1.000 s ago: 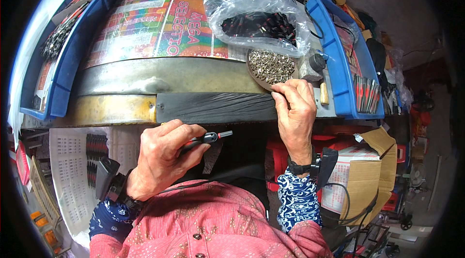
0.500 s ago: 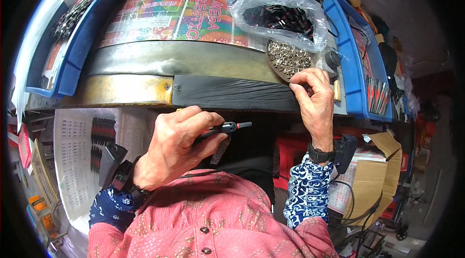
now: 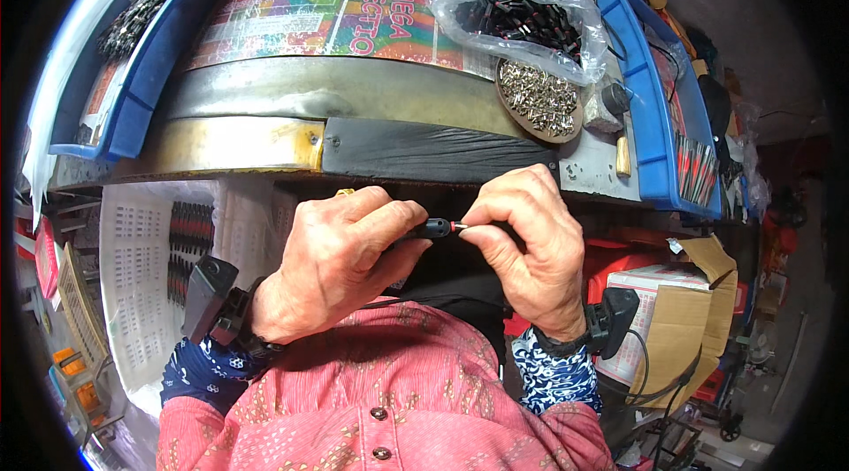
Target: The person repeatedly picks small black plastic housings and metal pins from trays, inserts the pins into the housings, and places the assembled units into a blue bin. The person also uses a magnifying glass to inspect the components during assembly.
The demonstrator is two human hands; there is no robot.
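My left hand point(image 3: 332, 268) grips a small black tool handle point(image 3: 431, 229) with a red collar at its tip, held just below the table's front edge. My right hand point(image 3: 526, 245) pinches a small metal piece against that tip with thumb and forefinger; the piece itself is mostly hidden by the fingertips. Both hands meet in front of my chest. A round brown dish point(image 3: 538, 99) of several small shiny metal parts sits on the table just above my right hand.
A clear plastic bag point(image 3: 508, 7) of black parts lies behind the dish. Blue bins point(image 3: 659, 126) stand at the right and a blue bin point(image 3: 146, 91) at the left. A white perforated crate point(image 3: 146, 294) is lower left, a cardboard box point(image 3: 681, 312) lower right.
My right hand left the dish of metal parts and came down to the tool tip. My left hand lifted the tool slightly toward it.
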